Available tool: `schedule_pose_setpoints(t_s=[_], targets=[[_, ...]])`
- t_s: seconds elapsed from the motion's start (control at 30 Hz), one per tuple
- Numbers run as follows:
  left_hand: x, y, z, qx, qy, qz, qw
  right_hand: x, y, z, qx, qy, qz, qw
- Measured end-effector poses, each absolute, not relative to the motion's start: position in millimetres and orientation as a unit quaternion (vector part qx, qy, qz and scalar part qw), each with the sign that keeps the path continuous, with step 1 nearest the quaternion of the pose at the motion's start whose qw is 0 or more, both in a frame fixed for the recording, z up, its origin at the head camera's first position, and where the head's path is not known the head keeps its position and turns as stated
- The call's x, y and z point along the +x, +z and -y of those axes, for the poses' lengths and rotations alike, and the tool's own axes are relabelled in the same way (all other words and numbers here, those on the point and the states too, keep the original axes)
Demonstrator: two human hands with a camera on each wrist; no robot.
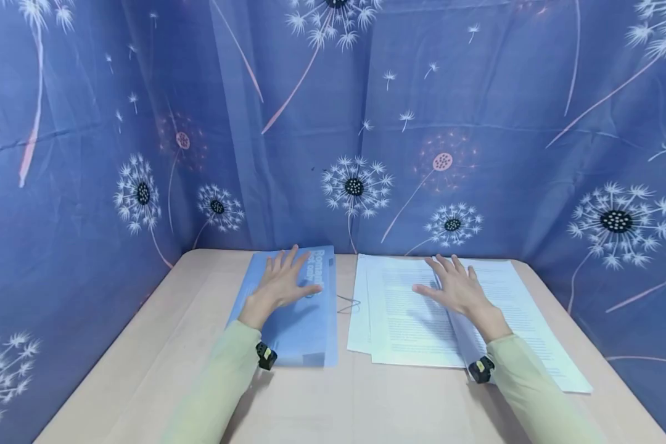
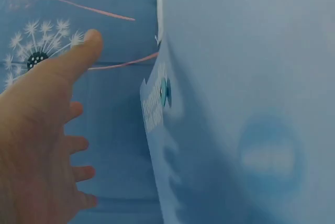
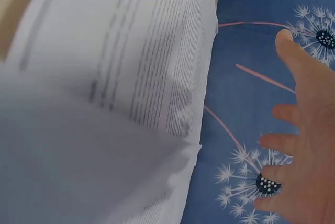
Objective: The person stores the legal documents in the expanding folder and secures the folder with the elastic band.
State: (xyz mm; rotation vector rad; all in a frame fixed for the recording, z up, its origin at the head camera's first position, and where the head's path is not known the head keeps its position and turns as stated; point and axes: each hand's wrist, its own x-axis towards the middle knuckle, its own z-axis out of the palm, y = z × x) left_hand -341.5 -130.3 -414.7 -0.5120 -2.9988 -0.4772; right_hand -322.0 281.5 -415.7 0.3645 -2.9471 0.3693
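Observation:
My left hand [image 1: 282, 285], fingers spread, hovers over a blue plastic folder [image 1: 305, 333] with pale lettering near its far end. In the left wrist view a round snap button [image 2: 164, 92] shows on the folder, and the hand's shadow falls across it. On the other side, my right hand [image 1: 459, 291] is held with spread fingers above printed sheets [image 1: 416, 327]. One sheet or flap [image 3: 78, 156] rises at an angle over the text in the right wrist view. Neither hand holds anything.
A thin dark looped thing [image 1: 348, 303] lies between the folder and the papers. The pale tabletop [image 1: 322, 407] meets a blue dandelion-print curtain [image 1: 288, 185] at the back and both sides. More printed sheets [image 1: 522, 333] extend to the right.

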Motion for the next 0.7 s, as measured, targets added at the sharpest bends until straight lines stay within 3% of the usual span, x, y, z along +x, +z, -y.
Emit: schedule_pose_setpoints(t_s=[0.7], targets=[[-335,-421,93,-0.199,-0.27,0.942,0.012,-327,-415,-217,0.23,0.139,0.956,0.118]])
